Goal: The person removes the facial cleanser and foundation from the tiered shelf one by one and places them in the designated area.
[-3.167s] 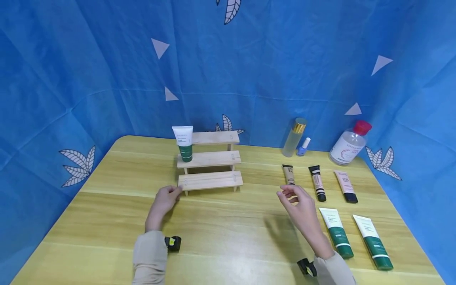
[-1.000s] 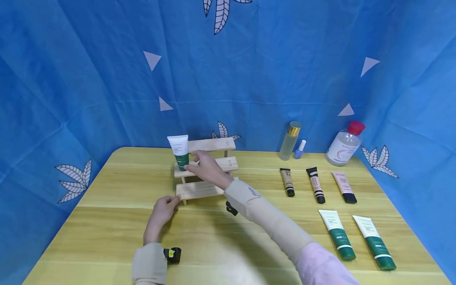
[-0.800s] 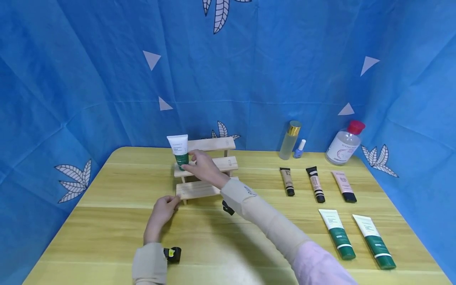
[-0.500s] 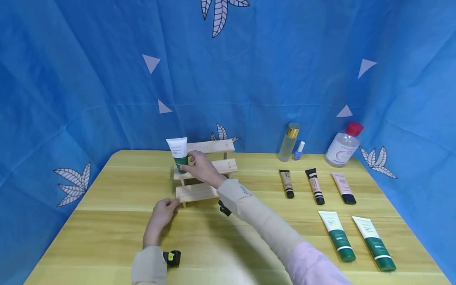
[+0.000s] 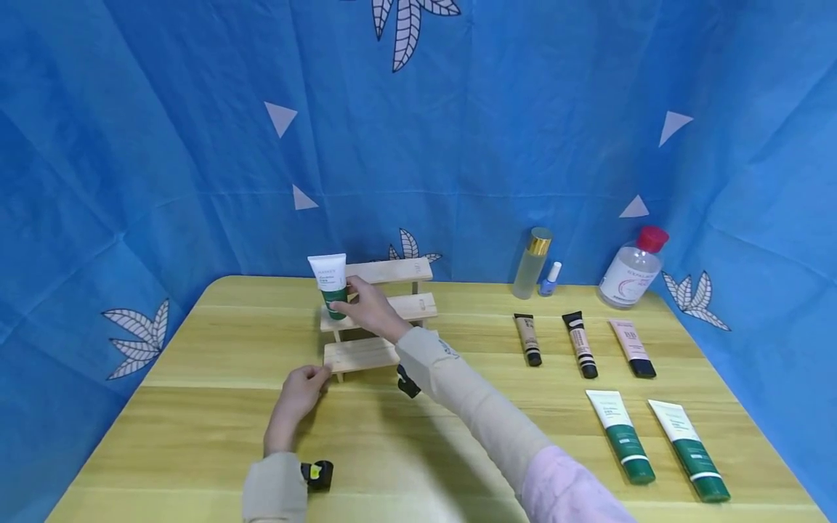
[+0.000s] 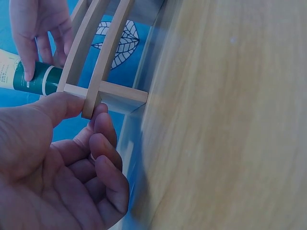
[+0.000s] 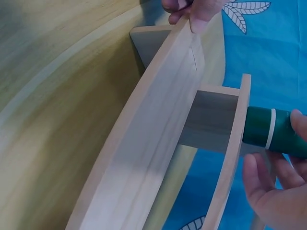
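Note:
A three-tier wooden display stand (image 5: pixel 362 354) stands at the left-centre of the table. My left hand (image 5: pixel 301 398) pinches the left end of its lowest step between thumb and fingers, plain in the left wrist view. A white and green squeeze tube (image 5: pixel 330 280) stands cap down on the left end of the middle step. My right hand (image 5: pixel 370 309) reaches across and holds that tube low, near its green cap (image 7: pixel 256 127), with thumb and fingers. The right forearm hides part of the lowest step in the head view.
Two larger green-and-white tubes (image 5: pixel 621 436) lie front right, with three small tubes (image 5: pixel 578 345) behind them. Farther back stand a gold-capped bottle (image 5: pixel 532 265), a blue nail polish bottle (image 5: pixel 550 280) and a red-capped bottle (image 5: pixel 631 272). A blue curtain (image 5: pixel 523 145) surrounds the table.
Since the earliest frame, my right hand has moved from above the small tubes on the right to the tube on the stand. My left hand stays at the lowest step. Lately little has moved.

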Available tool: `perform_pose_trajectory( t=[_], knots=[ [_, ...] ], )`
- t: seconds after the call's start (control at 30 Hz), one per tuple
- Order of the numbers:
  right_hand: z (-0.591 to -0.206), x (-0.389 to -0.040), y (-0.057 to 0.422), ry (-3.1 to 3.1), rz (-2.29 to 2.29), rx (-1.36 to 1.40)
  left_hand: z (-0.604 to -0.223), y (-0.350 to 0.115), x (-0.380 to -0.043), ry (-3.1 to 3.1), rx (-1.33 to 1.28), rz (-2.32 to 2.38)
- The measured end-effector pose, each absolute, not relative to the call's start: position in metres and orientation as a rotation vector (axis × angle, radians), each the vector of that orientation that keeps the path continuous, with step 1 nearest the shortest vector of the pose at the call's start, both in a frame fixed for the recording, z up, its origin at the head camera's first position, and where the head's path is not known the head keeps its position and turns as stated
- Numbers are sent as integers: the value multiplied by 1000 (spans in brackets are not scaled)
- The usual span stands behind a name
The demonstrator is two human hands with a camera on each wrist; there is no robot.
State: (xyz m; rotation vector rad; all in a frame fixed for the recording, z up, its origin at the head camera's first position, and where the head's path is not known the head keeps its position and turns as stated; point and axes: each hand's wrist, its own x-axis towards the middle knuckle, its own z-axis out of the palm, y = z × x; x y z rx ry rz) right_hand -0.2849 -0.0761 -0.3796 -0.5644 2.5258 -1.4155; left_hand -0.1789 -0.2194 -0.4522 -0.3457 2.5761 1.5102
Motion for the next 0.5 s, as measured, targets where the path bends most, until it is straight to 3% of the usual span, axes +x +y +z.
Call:
perform_pose_trajectory(
  t=[0.5],
  knots=[
    [-387,-276,-58,2521,-1482,-721,-454,-219,-179,2588,-344,1501]
  ],
)
